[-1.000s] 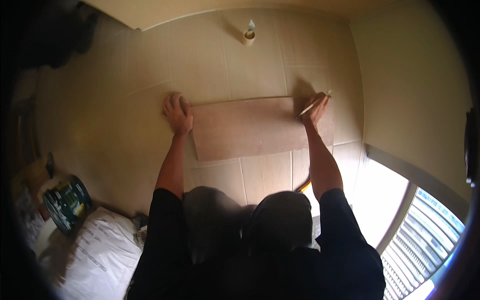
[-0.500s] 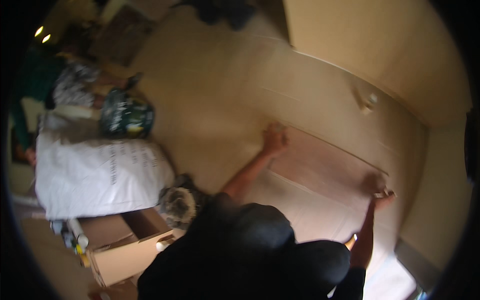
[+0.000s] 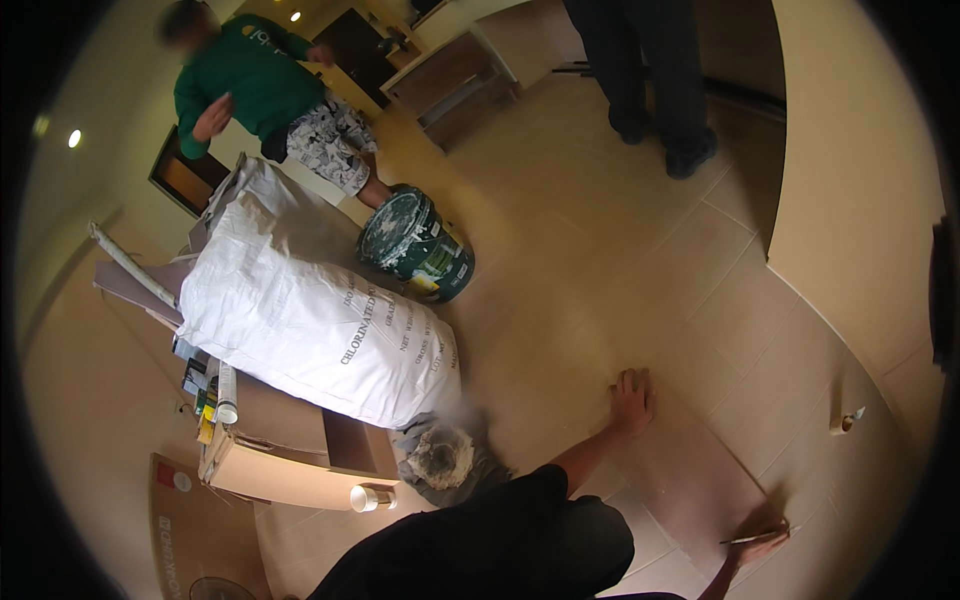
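My left hand [image 3: 632, 402] rests at the upper left end of a long reddish-brown board [image 3: 700, 470] on the tiled floor, its fingers spread. My right hand [image 3: 762, 540] lies over the board's other end at the lower right, fingers closed on a thin pencil [image 3: 738, 540]. A short cream cylinder with something pale in it [image 3: 843, 423] stands on the floor beside the board. Near my left arm is a grey bundle with a crusted, ring-shaped top [image 3: 442, 458].
A white sack [image 3: 310, 300], a green bucket [image 3: 420, 260], cardboard boxes [image 3: 250, 470] and tubes [image 3: 226, 390] fill the left side. A person in green [image 3: 260, 80] stands beyond the sack. Another person's dark legs [image 3: 660, 80] are at the top. A pale panel [image 3: 850, 150] borders the right.
My view has swung left, bringing both people and the sack into fuller view; the board now appears lower right. My hands stay at its two ends.
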{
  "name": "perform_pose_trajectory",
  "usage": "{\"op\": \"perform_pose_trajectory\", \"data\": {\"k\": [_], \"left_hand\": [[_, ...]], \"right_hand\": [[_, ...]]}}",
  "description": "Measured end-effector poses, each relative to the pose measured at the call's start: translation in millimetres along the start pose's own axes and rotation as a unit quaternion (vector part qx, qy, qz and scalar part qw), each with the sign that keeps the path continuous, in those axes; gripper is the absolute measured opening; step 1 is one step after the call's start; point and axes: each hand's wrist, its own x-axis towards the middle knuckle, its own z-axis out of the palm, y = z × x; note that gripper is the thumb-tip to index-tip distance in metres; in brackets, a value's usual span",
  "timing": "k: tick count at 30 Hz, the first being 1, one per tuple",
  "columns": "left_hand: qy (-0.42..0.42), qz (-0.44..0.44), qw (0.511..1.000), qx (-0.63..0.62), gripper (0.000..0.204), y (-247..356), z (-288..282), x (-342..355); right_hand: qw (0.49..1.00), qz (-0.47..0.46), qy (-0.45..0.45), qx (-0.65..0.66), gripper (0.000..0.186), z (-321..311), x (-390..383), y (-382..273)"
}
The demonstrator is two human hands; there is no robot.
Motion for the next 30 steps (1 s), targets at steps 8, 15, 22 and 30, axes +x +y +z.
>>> {"op": "perform_pose_trajectory", "data": {"k": [8,15,22,30], "left_hand": [[0.037,-0.012,0.999,0.006,0.061,-0.1,11.9,-5.5],[0.011,-0.018,0.999,0.034,0.063,-0.1,11.6,-2.8],[0.012,-0.014,0.999,0.032,0.064,-5.3,13.5,-1.9],[-0.015,-0.026,1.0,0.009,0.065,-2.7,6.4,-5.1]], "right_hand": [[0.999,-0.029,-0.012,-0.029,0.048,27.5,27.0,-34.1],[0.999,-0.015,-0.024,-0.027,0.053,45.2,52.6,-41.0],[0.999,-0.012,-0.032,-0.037,0.059,56.9,69.5,-46.8],[0.997,-0.069,-0.044,-0.014,0.065,64.4,77.7,-40.0]]}}
